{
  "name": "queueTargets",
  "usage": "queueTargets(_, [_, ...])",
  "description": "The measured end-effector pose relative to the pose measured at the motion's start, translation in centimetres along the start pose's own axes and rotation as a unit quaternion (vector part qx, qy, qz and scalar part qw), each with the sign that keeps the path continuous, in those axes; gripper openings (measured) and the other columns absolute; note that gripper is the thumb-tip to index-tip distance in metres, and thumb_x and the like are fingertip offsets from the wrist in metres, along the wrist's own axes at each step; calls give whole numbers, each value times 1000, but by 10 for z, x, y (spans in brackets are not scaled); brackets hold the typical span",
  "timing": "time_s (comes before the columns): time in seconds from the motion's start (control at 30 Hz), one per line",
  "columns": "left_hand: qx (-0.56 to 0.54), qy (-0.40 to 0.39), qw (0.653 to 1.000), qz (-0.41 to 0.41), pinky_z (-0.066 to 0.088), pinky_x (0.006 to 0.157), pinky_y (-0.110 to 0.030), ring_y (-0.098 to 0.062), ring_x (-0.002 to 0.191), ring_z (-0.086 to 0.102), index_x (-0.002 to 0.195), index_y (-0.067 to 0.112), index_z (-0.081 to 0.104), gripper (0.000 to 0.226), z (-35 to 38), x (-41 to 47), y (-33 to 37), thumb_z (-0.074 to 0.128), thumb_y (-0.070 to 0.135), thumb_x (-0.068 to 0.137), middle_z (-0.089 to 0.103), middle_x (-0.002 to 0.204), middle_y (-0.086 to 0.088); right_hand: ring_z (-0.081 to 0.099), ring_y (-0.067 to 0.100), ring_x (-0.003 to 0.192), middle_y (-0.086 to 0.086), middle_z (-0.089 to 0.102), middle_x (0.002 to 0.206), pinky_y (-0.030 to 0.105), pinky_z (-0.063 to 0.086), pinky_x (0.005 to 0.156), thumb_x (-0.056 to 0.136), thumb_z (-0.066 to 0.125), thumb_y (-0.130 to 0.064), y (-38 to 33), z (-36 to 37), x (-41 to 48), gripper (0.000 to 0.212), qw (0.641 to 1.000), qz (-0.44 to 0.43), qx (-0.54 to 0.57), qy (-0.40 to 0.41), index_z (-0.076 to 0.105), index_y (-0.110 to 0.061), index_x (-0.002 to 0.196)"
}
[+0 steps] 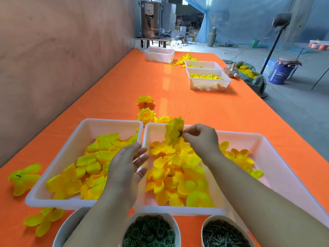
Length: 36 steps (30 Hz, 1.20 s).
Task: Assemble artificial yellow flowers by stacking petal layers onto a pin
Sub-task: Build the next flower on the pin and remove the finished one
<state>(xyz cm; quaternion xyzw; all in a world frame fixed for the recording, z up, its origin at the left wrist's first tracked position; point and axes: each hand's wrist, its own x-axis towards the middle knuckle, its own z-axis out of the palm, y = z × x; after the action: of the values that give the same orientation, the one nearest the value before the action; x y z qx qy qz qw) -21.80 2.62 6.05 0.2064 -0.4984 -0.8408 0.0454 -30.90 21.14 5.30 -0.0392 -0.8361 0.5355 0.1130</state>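
Starting at the left tray (85, 122) of petal layers (92, 163), the left hand (127, 164) hovers spread and empty; the right hand (201, 138) pinches the part-built flower (173, 134) at its dark green base (180, 132) above the right tray (267, 138). I judge the next layer should go on singly, its centre hole lined up, then pushed snug.

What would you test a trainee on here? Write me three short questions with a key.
1. True or false: the left hand holds a petal.
2. Which hand pinches the flower? A: left hand. B: right hand.
3. Fill in: the green rings lie to the ___ of the dark pins.
Key: 1 false; 2 B; 3 left.
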Motion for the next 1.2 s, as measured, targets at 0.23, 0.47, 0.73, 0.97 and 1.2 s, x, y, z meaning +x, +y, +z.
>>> queueTargets(0.23, [69,-10,997,46,42,65,-29,-9,69,64,82,22,61,16,-4,12,0,59,16,96,73,82,2,66,25,74,5,73,80,37,57,76,76,69,-12,-10,36,108,17,994,90,-1,62,66,-25,66])
queueTargets(0.47, [108,-23,993,28,45,58,-24,-6,67,66,86,22,63,13,3,25,-9,59,16,96,75,81,5,73,25,88,8,75,91,44,60,85,79,69,-5,0,63,132,17,992,122,-16,-6,74,-20,84])
queueTargets(0.73, [105,-47,993,16,42,65,-29,-10,71,66,86,23,62,13,14,6,-13,59,16,96,74,78,6,72,24,87,4,76,93,37,57,85,84,63,-11,3,45,66,18,992,4,-95,-77,74,-25,86])
queueTargets(0.97, [110,-70,991,38,42,66,-31,-13,75,66,86,24,63,13,8,-32,-7,59,17,97,75,79,6,61,3,74,-11,72,87,25,48,76,85,66,-15,8,4,-46,13,977,-87,-117,-154,77,-22,89])
queueTargets(1.2, [130,-100,986,44,43,67,-31,-15,79,67,85,25,64,15,-8,-65,-6,59,18,97,75,83,4,57,0,71,-14,70,90,18,41,68,88,68,-17,31,-64,-102,12,975,-83,-155,-133,77,-24,93])
